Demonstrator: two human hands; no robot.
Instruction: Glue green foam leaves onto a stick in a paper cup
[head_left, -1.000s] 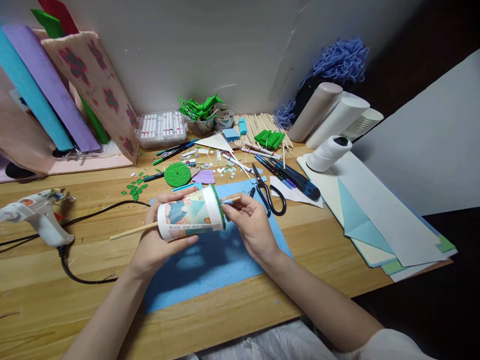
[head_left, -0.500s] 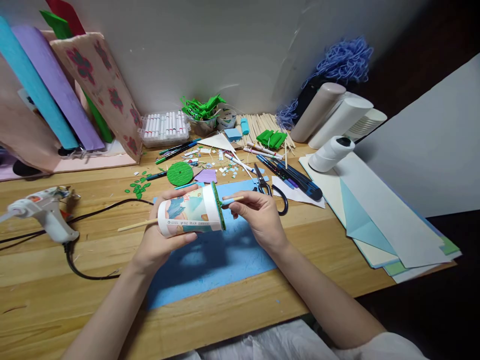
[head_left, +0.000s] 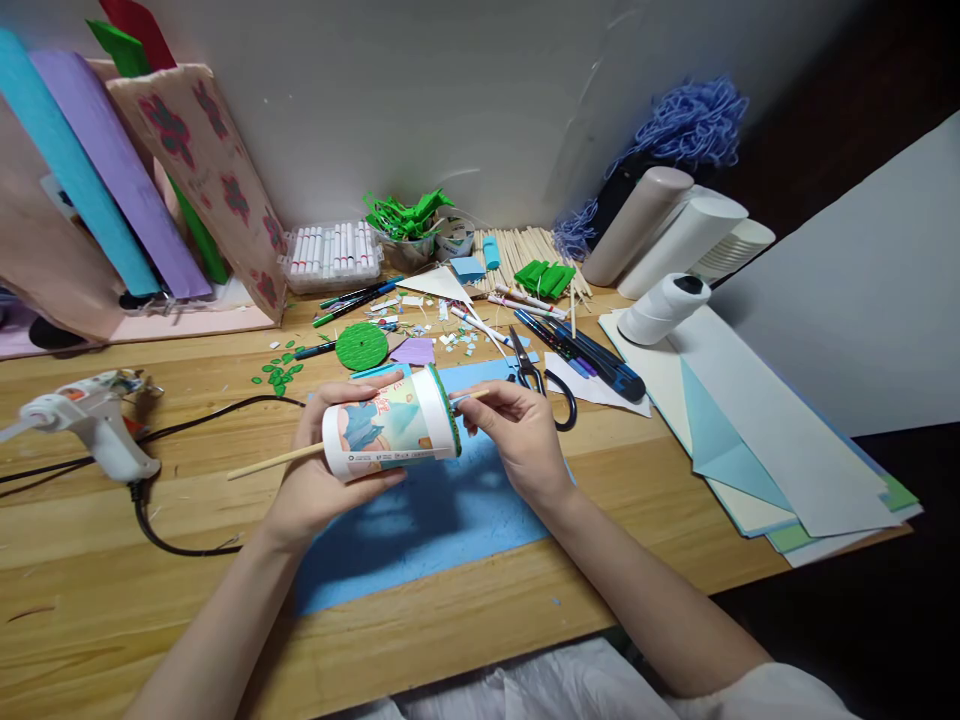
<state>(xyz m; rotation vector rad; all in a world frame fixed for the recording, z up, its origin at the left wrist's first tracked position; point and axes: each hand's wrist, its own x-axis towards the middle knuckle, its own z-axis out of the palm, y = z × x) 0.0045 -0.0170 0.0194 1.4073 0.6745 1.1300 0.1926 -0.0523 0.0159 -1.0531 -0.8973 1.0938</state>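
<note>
My left hand (head_left: pixel 311 480) is wrapped round a printed paper cup (head_left: pixel 386 425), which lies on its side in the air above a blue sheet (head_left: pixel 427 550). A thin wooden stick (head_left: pixel 274 463) sticks out of the cup's left end. Green material covers the cup's right end. There, my right hand (head_left: pixel 517 430) pinches a short light stick (head_left: pixel 472 396), with a bit of blue at its left tip, right beside the green end. How the stick meets the cup is too small to tell.
A glue gun (head_left: pixel 101 420) with its black cable lies left. Behind the hands are a green disc (head_left: pixel 361 346), scissors (head_left: pixel 529 370), markers (head_left: pixel 334 250) and paper scraps. Paper sheets (head_left: pixel 780 430) and white rolls (head_left: pixel 664 308) are on the right.
The cup has moved slightly right and turned a little in my left hand, closer to my right fingers. Less of the short stick shows between the cup and my right hand.
</note>
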